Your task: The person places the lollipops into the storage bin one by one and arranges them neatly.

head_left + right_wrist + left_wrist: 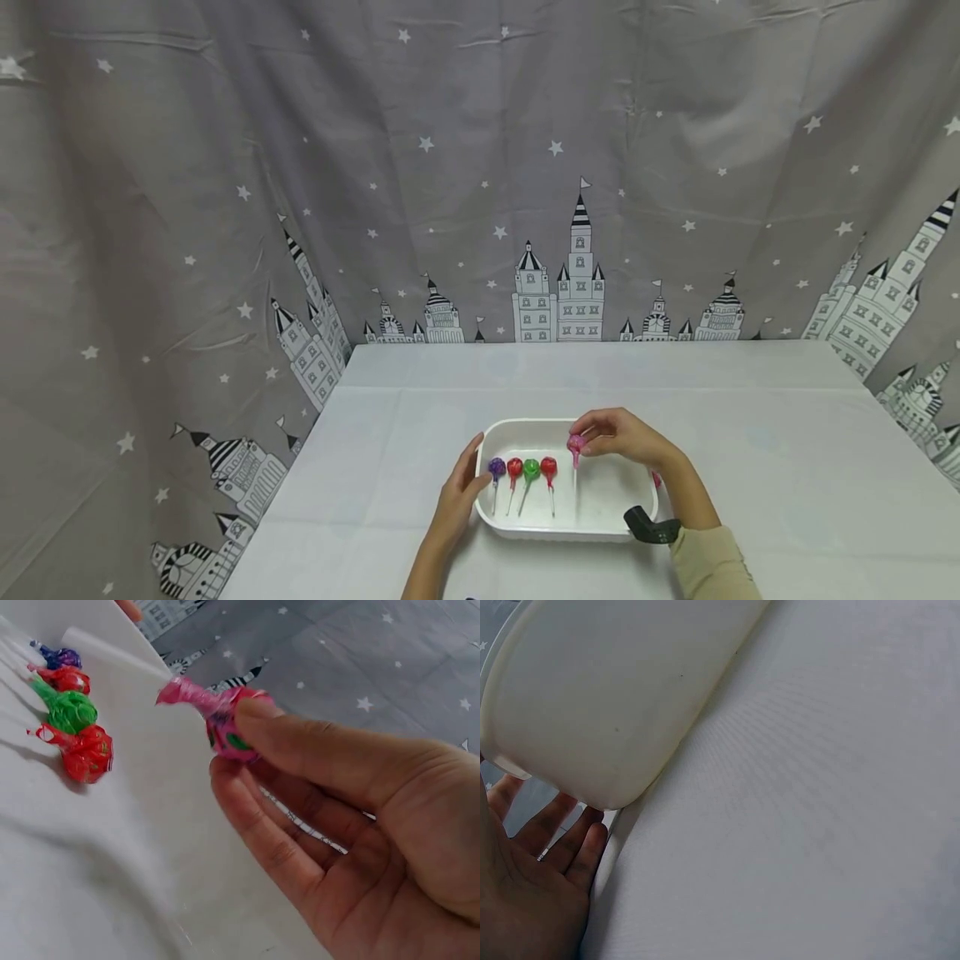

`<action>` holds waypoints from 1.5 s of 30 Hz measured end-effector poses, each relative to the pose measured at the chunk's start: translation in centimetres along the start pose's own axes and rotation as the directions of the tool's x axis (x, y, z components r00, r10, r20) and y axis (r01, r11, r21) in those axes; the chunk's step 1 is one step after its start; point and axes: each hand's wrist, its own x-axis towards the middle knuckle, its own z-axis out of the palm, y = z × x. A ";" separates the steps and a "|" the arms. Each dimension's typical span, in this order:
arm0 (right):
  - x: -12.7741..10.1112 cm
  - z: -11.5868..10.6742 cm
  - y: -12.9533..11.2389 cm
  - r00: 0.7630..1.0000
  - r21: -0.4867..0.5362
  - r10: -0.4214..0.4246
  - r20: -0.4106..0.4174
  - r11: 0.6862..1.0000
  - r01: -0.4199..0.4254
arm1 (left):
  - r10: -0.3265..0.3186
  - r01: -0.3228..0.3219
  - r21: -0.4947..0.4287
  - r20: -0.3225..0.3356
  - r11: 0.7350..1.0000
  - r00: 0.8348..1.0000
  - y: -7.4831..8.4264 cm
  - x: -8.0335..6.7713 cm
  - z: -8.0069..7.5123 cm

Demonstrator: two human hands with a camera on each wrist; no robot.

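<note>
Pink-wrapped lollipop (575, 442) (stick pointing down) held above white tray (525, 525).

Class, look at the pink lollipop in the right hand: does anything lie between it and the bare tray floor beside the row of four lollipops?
Nothing visible does. The right hand pinches the pink lollipop above bare floor of the white tray, right of the red lollipop.

A white cloth-covered tabletop (750, 433) stands before a grey fabric curtain (450, 125) printed with white stars and castles.
</note>
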 end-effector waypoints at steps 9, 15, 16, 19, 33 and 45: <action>0.5 0.6 0.6 0.999 -0.021 -0.019 0.031 1.000 0.020 | -0.011 0.011 0.011 -0.009 1.000 1.000 0.1 -0.1 0.1; 0.6 0.9 0.6 0.998 -0.082 -0.022 0.051 0.996 0.026 | 0.003 -0.003 0.000 -0.004 1.000 1.000 0.1 0.0 0.0; 0.6 1.0 0.6 0.998 -0.086 -0.020 0.053 0.996 0.025 | 0.005 -0.005 -0.002 -0.003 1.000 1.000 0.0 0.1 0.0; 0.7 1.1 0.6 0.998 -0.096 -0.009 0.060 0.995 0.014 | 0.006 -0.006 -0.005 -0.007 1.000 1.000 0.0 0.1 0.0; 1.0 1.5 1.0 0.998 -0.268 0.033 0.058 0.963 -0.017 | 0.003 -0.003 0.007 -0.003 1.000 1.000 0.1 0.0 0.1; 1.2 2.0 1.1 0.998 -0.390 0.052 0.021 0.920 -0.040 | 0.007 -0.007 -0.008 -0.001 1.000 1.000 0.1 0.1 0.0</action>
